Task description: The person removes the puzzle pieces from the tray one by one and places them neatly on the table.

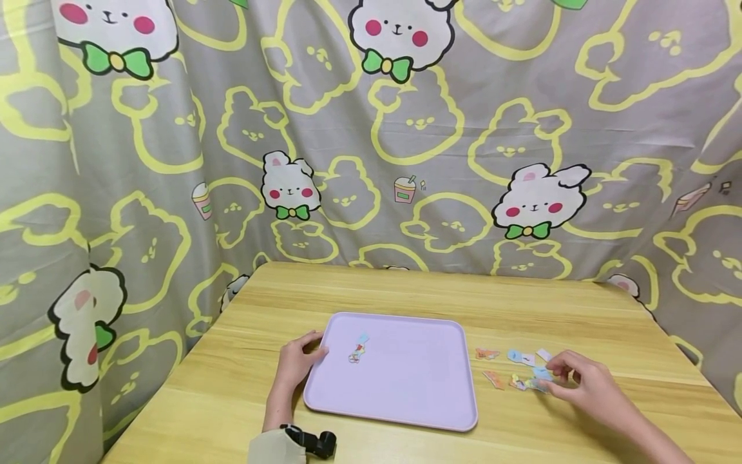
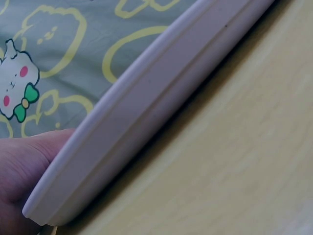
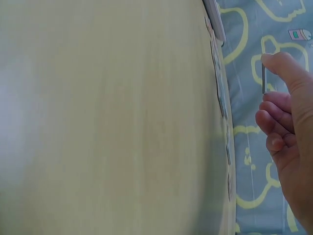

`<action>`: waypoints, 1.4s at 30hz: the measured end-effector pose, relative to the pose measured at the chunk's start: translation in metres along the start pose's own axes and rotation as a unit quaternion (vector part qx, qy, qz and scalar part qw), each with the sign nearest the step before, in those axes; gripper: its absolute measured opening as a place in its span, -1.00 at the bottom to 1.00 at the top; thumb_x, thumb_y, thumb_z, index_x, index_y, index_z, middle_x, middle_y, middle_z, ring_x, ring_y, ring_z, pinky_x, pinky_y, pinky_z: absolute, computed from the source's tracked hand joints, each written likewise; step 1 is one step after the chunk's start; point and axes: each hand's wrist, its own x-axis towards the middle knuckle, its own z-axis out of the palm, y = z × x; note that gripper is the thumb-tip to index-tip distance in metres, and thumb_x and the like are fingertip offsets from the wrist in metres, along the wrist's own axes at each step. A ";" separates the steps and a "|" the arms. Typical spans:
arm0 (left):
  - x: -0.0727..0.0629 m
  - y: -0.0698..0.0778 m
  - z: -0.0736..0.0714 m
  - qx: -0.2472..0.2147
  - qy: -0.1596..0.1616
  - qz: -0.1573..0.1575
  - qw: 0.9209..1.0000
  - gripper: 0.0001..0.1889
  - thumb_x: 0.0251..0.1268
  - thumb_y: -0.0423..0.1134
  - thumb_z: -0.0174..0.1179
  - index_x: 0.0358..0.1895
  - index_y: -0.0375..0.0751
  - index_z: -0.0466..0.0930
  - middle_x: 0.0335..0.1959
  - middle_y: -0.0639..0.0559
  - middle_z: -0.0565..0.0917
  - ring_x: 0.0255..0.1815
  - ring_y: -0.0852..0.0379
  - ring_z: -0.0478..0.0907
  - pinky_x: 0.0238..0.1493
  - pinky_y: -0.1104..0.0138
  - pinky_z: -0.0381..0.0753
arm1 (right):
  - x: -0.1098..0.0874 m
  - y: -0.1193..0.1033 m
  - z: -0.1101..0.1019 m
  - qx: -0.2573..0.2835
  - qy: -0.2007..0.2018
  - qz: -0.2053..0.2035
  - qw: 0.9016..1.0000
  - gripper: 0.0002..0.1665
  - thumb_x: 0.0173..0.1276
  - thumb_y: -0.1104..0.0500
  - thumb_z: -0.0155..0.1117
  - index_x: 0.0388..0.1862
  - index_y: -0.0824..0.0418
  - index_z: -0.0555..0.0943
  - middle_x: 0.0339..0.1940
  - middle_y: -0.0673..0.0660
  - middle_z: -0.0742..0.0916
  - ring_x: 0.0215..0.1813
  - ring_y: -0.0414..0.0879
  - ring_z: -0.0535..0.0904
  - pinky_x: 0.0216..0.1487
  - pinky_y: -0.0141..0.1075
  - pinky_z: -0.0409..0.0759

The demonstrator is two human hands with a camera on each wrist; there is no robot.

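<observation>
A lilac tray (image 1: 406, 380) lies on the table, and my left hand (image 1: 298, 357) grips its left rim. In the left wrist view, part of that hand (image 2: 24, 171) shows behind the tray's outer wall (image 2: 137, 112). Inside the tray, near its left side, sit a few small colourful puzzle pieces (image 1: 357, 350) close together. My right hand (image 1: 585, 380) is over the pieces at the right, pinching a thin flat puzzle piece (image 3: 264, 78) between thumb and fingertips. Around it on the wood are several more pieces, among them an orange one (image 1: 487, 354) and a light-blue one (image 1: 514, 355).
The wooden table (image 1: 249, 361) extends around the tray on every side. A grey curtain (image 1: 336, 135) with rabbit and yellow outline prints hangs behind the table and at both sides. A small black device (image 1: 315, 443) is strapped to my left wrist.
</observation>
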 end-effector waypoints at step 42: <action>-0.001 0.002 -0.001 0.003 -0.001 -0.001 1.000 -0.64 0.19 -0.26 0.36 0.08 -0.20 0.69 0.23 -0.29 0.59 0.33 -0.30 0.46 0.34 -0.07 0.47 | -0.019 0.034 -0.023 -0.034 -0.096 0.033 0.994 -0.59 -0.09 0.26 0.61 -0.50 -0.06 0.49 -0.55 -0.33 0.45 -0.50 -0.52 0.29 -0.58 -0.56 0.26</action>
